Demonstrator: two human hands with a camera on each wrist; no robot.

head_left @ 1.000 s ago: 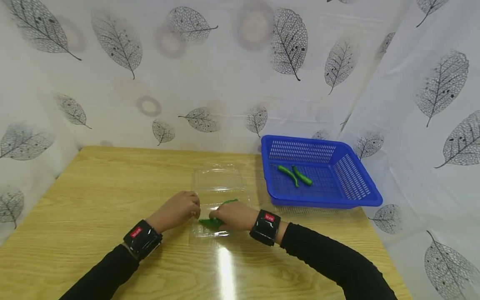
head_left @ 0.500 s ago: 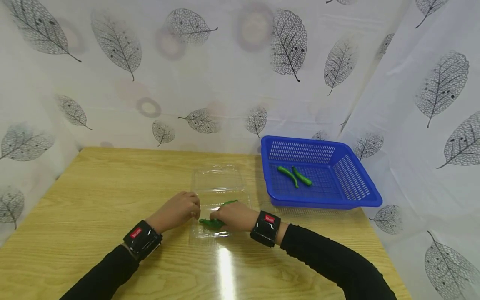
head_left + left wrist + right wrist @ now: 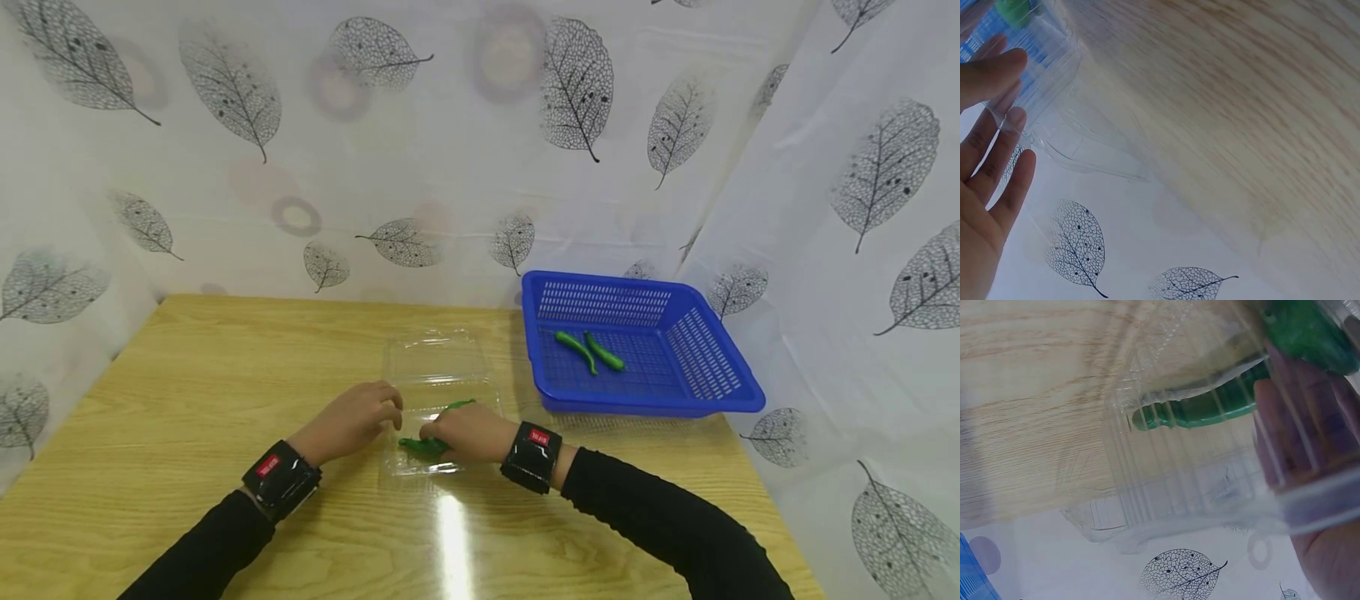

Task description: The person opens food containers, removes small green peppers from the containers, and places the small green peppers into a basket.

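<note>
A clear plastic hinged box lies spread on the table with its lid folded back. My right hand reaches into the near half and grips a green chili pepper, partly covered by the fingers. A second green chili pepper shows just beyond that hand; in the right wrist view this pepper appears through the ribbed clear wall. At the box's left side is my left hand. Its fingers are spread and nearly straight beside the clear edge in the left wrist view; whether they touch it is unclear.
A blue plastic basket stands at the back right, holding two green chili peppers. A white leaf-print cloth hangs behind the wooden table and along its sides.
The left hand's fingers have loosened and spread a little at the box's left edge, and its wrist has shifted slightly left. My right hand stays almost still.
</note>
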